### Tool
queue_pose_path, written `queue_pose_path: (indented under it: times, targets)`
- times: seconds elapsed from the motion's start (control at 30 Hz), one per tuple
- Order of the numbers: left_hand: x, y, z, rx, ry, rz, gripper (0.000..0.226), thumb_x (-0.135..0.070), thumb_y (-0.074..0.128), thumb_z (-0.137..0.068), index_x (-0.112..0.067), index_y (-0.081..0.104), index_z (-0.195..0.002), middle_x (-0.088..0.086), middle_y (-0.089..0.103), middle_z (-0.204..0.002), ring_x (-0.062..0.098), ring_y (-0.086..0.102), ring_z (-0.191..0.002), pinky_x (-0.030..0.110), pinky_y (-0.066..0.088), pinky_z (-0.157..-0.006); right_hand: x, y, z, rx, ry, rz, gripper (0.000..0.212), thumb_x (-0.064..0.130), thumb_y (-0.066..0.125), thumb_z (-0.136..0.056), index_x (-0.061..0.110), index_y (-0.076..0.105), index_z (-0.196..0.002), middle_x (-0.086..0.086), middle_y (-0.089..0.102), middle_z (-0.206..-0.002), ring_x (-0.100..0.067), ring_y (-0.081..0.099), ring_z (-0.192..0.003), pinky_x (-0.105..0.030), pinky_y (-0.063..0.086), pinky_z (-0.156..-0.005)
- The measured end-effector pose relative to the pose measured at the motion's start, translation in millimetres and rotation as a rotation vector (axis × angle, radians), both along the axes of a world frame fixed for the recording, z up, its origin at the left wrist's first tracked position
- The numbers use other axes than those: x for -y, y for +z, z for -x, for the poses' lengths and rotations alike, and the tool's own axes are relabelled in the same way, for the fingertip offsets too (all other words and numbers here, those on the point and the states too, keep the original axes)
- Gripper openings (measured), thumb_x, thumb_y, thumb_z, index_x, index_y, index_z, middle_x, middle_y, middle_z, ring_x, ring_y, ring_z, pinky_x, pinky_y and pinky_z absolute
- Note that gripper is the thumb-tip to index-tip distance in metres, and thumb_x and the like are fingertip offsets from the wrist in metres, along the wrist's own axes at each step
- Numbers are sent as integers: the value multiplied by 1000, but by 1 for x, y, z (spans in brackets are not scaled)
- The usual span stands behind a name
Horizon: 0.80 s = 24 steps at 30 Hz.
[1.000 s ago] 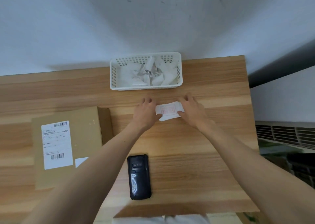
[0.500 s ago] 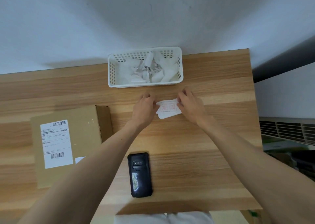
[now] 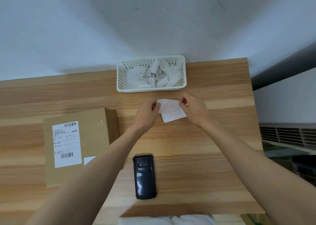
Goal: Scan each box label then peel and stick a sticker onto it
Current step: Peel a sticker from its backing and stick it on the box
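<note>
Pinched sticker [image 3: 168, 106] between left hand [image 3: 146, 112] and right hand [image 3: 193, 109] grip, opposite ends, to peel from backing [image 3: 172, 117]. Basket [image 3: 183, 70] just beyond grip for waste; box [image 3: 75, 144] waited left.

Bare forearms, no sleeves visible

Head view, steeply down over table [image 3: 213, 156]

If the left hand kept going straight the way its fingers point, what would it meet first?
Probably the white basket of crumpled paper: the left hand, pinching the sticker sheet, points up-table toward its near wall. Depth is unclear.
</note>
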State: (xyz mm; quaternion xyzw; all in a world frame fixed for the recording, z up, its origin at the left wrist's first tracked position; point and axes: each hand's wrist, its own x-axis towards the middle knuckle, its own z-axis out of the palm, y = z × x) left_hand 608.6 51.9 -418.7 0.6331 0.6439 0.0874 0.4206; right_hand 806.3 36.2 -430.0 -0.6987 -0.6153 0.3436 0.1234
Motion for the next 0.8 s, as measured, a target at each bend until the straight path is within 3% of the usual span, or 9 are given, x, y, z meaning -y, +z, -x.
queue_pose_path:
  times: [0.07, 0.2, 0.33, 0.43, 0.5, 0.6, 0.8]
  targets:
    - [4, 21, 4, 49, 39, -18, 23, -23, 49, -106, -15, 65, -92, -3, 67, -85, 16, 58, -75, 32, 45, -64, 4, 14, 3, -67, -82, 3, 7, 23, 58, -99, 18, 62, -96, 5, 66, -95, -16, 58, -86, -35, 46, -73]
    - [12, 70, 16, 142, 82, -80, 24, -22, 51, -106, -10, 66, -92, 2, 67, -81, 13, 54, -70, 27, 40, -62, 12, 51, 11, -271, -221, 9, 12, 29, 66, -95, 19, 66, -102, 10, 63, -93, -5, 56, -82, -30, 47, -71]
    - [28, 118, 35, 227, 112, -149, 27, -25, 54, -104, -8, 62, -84, 16, 64, -82, 21, 52, -69, 42, 44, -64, 33, 112, 27, -528, -326, -7, 7, 18, 68, -95, 12, 67, -99, 3, 63, -87, -5, 54, -63, -30, 50, -55]
    - [45, 156, 53, 279, 141, -192, 26, -30, 57, -102, -11, 68, -89, 12, 70, -87, 33, 64, -81, 52, 54, -74, 55, 158, 48, -635, -344, -59, 6, 5, 65, -95, 7, 69, -90, -4, 66, -81, -2, 48, -45, -27, 48, -47]
    - [60, 183, 66, 354, 178, -210, 21, -30, 58, -102, -18, 73, -93, 1, 75, -88, 27, 67, -82, 45, 57, -72, 70, 186, 64, -693, -366, -87, 8, 5, 66, -93, 7, 69, -86, 1, 66, -71, -8, 46, -44, -32, 50, -50]
    - [82, 222, 90, 490, 260, -222, 18, -28, 61, -101, -31, 73, -88, -11, 76, -83, 6, 64, -71, 19, 52, -62, 92, 227, 88, -772, -379, -120, 8, 8, 67, -93, 4, 70, -86, 6, 57, -56, -16, 40, -48, -33, 51, -53]
    - [115, 280, 140, 591, 280, -259, 15, -30, 63, -100, -22, 76, -97, -3, 77, -89, 4, 61, -68, 17, 51, -66, 135, 299, 137, -877, -386, -231, 9, 10, 66, -95, 7, 71, -88, 1, 55, -54, -20, 41, -48, -29, 49, -51]
